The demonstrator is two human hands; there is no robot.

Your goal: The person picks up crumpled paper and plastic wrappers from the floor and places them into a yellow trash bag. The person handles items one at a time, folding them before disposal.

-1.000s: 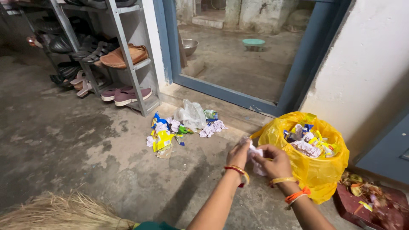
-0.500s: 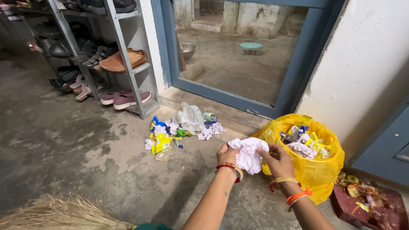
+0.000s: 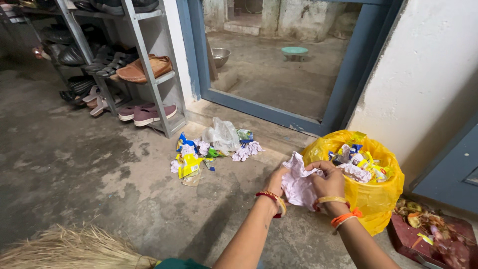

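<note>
Both my hands hold a crumpled pale pink sheet of paper (image 3: pixel 298 183) over the concrete floor. My left hand (image 3: pixel 275 182) grips its left side and my right hand (image 3: pixel 327 183) pinches its upper right edge. Just right of my hands stands a bin lined with a yellow plastic bag (image 3: pixel 368 199), filled with wrappers and crumpled paper. A pile of litter (image 3: pixel 211 147), made of paper balls, yellow and blue wrappers and a clear plastic bag, lies on the floor ahead of me to the left.
A metal shoe rack (image 3: pixel 149 74) with sandals and shoes stands at the back left. A blue door frame (image 3: pixel 259 107) opens to a yard behind the litter. A straw broom (image 3: pixel 69 249) lies at bottom left. A red dustpan (image 3: pixel 423 234) with scraps sits at bottom right.
The paper was a small wad, then got spread open between my hands. Now both hands hold it lower and closer to the yellow bag.
</note>
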